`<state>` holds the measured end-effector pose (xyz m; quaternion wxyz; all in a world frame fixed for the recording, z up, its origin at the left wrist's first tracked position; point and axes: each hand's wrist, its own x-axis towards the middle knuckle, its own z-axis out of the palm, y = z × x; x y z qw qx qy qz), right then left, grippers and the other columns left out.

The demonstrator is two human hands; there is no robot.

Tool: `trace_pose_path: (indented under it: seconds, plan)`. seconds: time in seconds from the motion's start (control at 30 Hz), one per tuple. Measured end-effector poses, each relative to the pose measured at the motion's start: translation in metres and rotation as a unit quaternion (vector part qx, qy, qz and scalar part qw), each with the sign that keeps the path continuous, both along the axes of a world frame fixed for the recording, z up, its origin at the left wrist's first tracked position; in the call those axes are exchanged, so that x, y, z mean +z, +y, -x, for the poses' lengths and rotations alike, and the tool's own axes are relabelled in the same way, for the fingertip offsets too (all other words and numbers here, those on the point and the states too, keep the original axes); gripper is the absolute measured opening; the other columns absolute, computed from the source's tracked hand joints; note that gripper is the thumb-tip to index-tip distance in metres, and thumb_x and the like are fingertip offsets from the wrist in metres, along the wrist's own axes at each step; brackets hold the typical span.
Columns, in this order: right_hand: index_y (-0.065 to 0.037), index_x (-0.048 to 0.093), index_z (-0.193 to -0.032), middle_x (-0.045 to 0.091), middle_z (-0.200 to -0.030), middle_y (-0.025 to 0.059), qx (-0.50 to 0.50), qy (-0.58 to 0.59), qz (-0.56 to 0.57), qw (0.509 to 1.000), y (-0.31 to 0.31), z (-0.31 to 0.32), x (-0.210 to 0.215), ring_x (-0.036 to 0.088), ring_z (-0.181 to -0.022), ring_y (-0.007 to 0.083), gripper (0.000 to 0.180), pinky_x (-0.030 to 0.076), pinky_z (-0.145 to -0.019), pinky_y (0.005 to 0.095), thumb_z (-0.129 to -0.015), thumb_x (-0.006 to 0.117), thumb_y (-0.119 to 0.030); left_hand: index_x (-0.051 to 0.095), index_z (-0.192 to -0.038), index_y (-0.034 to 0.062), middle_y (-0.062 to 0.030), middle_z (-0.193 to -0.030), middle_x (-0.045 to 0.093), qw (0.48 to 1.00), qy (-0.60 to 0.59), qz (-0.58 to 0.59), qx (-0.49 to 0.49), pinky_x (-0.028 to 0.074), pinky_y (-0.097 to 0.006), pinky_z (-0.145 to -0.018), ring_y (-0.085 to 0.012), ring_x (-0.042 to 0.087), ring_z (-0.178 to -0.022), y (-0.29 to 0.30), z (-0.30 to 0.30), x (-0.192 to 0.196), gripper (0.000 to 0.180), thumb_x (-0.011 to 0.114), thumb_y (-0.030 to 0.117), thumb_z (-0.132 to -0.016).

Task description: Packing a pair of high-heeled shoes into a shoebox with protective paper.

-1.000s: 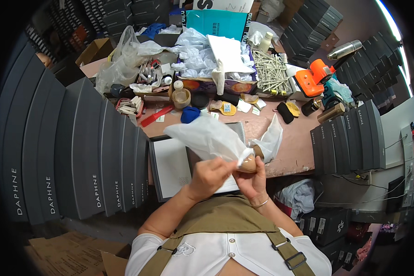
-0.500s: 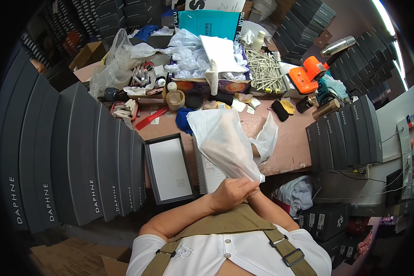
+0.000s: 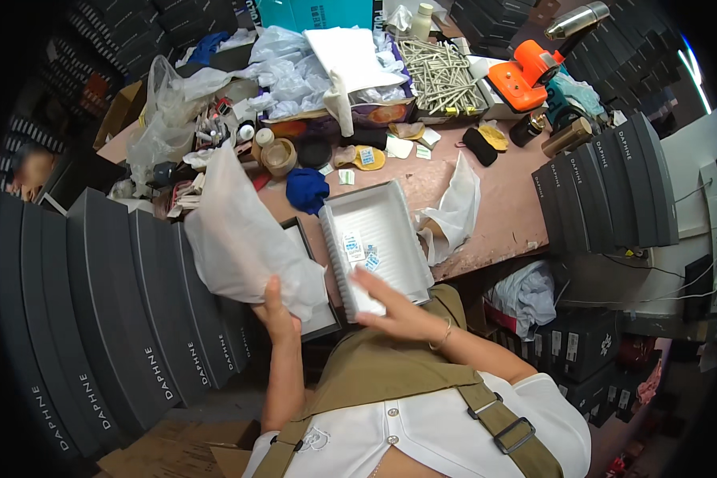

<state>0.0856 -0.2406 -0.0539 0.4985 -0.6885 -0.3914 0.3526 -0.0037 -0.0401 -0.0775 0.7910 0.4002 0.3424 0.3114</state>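
White and translucent, the wrapped bundle sits in the person's left hand, whose thumb lies up over its near end while the other fingers are mostly hidden beneath; how tight the hold is cannot be told. Its long axis slants from a pointed tip, far off and to the left, down to a blunter end near the wrist. The right hand has its thumb apart from the fingers and no visible hold on anything; it is over the near left part of the ribbed tray, and whether it touches cannot be told. The relation that matters is sideways: the tray lies just right of the bundle, long axis pointing away from the body, with the right hand nearer to it. Two small sachets lie inside the tray, and a dark-rimmed box shows partly under the bundle. Farther out, a blue cloth rests beyond the tray, and a second wrapped piece lies right of it on the pink counter

Half a second earlier both hands are together at the bundle's near end, with the bundle covering much of the tray; now it is off to the left, the hands are apart and the tray's inside shows
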Motion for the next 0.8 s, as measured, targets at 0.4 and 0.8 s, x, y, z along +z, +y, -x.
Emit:
trace_pose_path:
  seconds: [0.4, 0.8]
  plan:
    - [0.0, 0.047, -0.13, 0.059, -0.115, 0.0205, -0.052, -0.022, 0.092, 0.994, -0.017, -0.085, -0.114, 0.057, -0.108, 0.0315, 0.058, 0.045, -0.092, 0.0378, -0.081, 0.068, -0.025, 0.06, -0.097, 0.0017, -0.0026, -0.08, 0.059, 0.874, 0.305, 0.216, -0.309, 0.048, -0.025, -0.062, -0.0142, 0.056, -0.072, -0.065, 0.073, -0.089, 0.037, 0.065, 0.037, -0.089]
    - [0.001, 0.051, -0.095, 0.06, -0.091, 0.022, 0.058, -0.176, 0.242, 0.953, -0.017, -0.065, -0.146, 0.055, -0.093, 0.0389, 0.032, 0.044, -0.079, 0.047, -0.078, 0.062, -0.023, 0.054, -0.093, 0.0101, -0.0036, -0.086, 0.058, 0.938, 0.122, 0.317, -0.07, 0.049, -0.036, -0.075, -0.0178, 0.057, -0.083, -0.084, 0.047, -0.08, 0.016, 0.063, 0.023, -0.09]
